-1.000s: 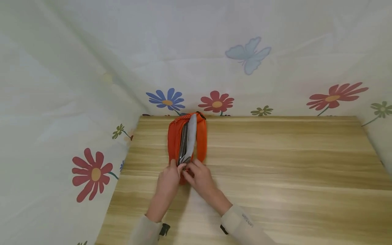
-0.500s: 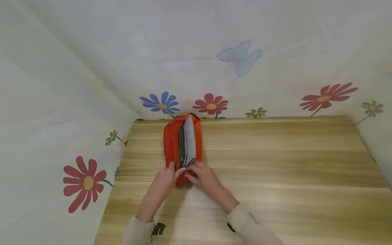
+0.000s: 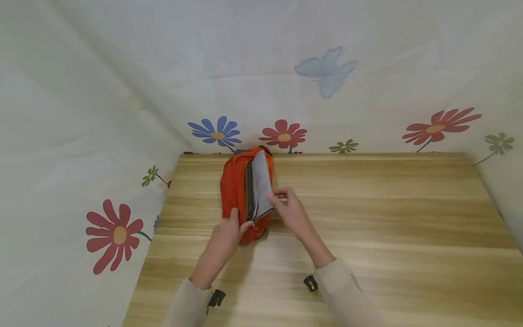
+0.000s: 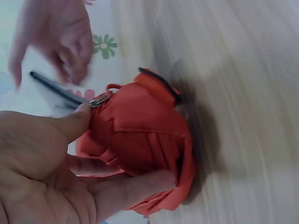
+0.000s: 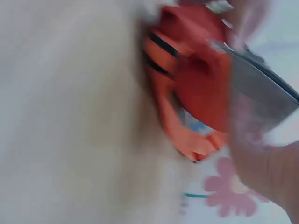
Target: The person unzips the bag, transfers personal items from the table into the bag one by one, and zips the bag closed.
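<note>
An orange-red zip bag [image 3: 232, 186] stands near the table's back edge, its zip undone. A grey inner panel [image 3: 261, 179] with a dark edge leans out of the opening on the right. My left hand [image 3: 224, 238] grips the near end of the bag. In the left wrist view, the left thumb lies by the zip pull [image 4: 100, 100] and the fingers [image 4: 149, 184] press against the red fabric. My right hand [image 3: 292, 213] is at the panel's right edge, thumb against it in the head view. In the left wrist view, the right thumb and fingers stand apart, blurred.
The wood-grain table [image 3: 388, 227] runs far to the right. Flower-printed white fabric [image 3: 367, 104] rises along its back and left sides. An orange strap [image 5: 170, 121] loops beside the bag in the right wrist view.
My right hand has left the zip's near end and moved up and right to the grey panel's edge. The panel spreads wider open. My left hand keeps its grip.
</note>
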Motion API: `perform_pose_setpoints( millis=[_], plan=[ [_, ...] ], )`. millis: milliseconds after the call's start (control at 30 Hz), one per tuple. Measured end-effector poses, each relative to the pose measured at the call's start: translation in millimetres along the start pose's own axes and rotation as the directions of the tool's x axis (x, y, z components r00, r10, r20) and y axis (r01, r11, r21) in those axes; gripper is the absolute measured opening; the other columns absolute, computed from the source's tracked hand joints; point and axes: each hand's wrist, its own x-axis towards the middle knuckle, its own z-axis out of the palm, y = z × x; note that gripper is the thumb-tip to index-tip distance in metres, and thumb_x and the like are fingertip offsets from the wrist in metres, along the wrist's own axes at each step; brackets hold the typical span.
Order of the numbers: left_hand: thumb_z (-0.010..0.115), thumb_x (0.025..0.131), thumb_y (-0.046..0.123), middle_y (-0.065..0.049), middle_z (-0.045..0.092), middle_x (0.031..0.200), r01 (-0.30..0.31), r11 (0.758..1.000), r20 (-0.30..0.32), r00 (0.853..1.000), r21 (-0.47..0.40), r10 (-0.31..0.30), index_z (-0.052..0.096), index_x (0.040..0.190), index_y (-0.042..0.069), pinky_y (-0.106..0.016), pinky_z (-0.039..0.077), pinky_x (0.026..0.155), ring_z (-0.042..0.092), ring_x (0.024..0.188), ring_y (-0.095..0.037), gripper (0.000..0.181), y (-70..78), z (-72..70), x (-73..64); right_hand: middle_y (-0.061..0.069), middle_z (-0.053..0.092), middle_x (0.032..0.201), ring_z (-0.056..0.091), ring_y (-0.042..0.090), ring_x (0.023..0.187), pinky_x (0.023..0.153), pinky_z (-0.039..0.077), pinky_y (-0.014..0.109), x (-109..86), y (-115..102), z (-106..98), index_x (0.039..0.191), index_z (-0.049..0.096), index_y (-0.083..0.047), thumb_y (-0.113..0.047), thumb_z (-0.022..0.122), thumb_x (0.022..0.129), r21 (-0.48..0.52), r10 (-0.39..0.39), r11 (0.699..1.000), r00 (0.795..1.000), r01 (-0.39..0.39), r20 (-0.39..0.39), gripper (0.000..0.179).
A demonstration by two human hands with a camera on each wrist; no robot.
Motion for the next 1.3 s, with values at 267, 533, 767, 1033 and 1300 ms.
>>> perform_pose_setpoints(
  millis=[267,533,767,1033,1300],
  plan=[
    [0.06,0.099,0.049,-0.024,0.06,0.128,0.123,0.992,0.169,0.979,-0.021,-0.118,0.06,0.132,-0.003,-0.056,0.052,0.088,0.06,0.111,-0.044,0.061,1.8,-8.6,7.1,0.012,0.072,0.107,0.066,0.018,0.092,0.083,0.054,0.035,23.2,-8,-23,0.124,0.064,0.002,-0.025,0.074,0.092,-0.254,0.271,0.939,0.953,-0.231,0.134,0.044],
    [0.066,0.087,0.067,-0.031,0.053,0.112,0.209,0.95,0.146,0.958,0.232,-0.247,0.055,0.118,-0.011,-0.055,0.054,0.071,0.055,0.101,-0.051,0.085,31.1,2.6,36.8,0.014,0.071,0.109,0.069,0.019,0.089,0.077,0.057,0.035,20.1,23,-22,0.131,0.057,0.002,-0.026,0.074,0.093,-0.094,0.383,0.923,0.911,-0.373,0.152,0.05],
    [0.072,0.083,0.042,-0.027,0.05,0.097,0.126,0.979,0.206,0.966,0.158,-0.158,0.053,0.103,-0.009,-0.049,0.054,0.067,0.059,0.077,-0.042,0.059,39.0,-2.5,50.0,0.018,0.066,0.118,0.065,0.022,0.099,0.084,0.054,0.034,11.7,22,-2,0.128,0.056,0.002,-0.011,0.079,0.085,0.055,0.251,0.966,0.968,-0.251,0.006,0.051],
    [0.08,0.081,0.035,-0.03,0.047,0.109,0.125,0.985,0.359,0.92,0.116,-0.159,0.044,0.12,-0.016,-0.049,0.055,0.077,0.062,0.08,-0.038,0.073,24.3,-17.0,55.0,0.014,0.066,0.113,0.062,0.023,0.099,0.085,0.051,0.035,-2.6,24,21,0.123,0.057,0.001,-0.014,0.079,0.085,0.008,0.232,0.972,0.963,-0.233,-0.138,0.046],
    [0.071,0.084,0.039,-0.03,0.052,0.104,0.157,0.977,0.23,0.955,0.144,-0.188,0.046,0.119,-0.008,-0.058,0.053,0.073,0.062,0.084,-0.046,0.064,15.9,-14.6,58.4,0.013,0.069,0.113,0.064,0.021,0.099,0.086,0.053,0.037,-3.3,20,41,0.124,0.059,0.001,-0.019,0.079,0.085,0.033,0.199,0.98,0.962,-0.196,-0.188,0.049]
  ],
)
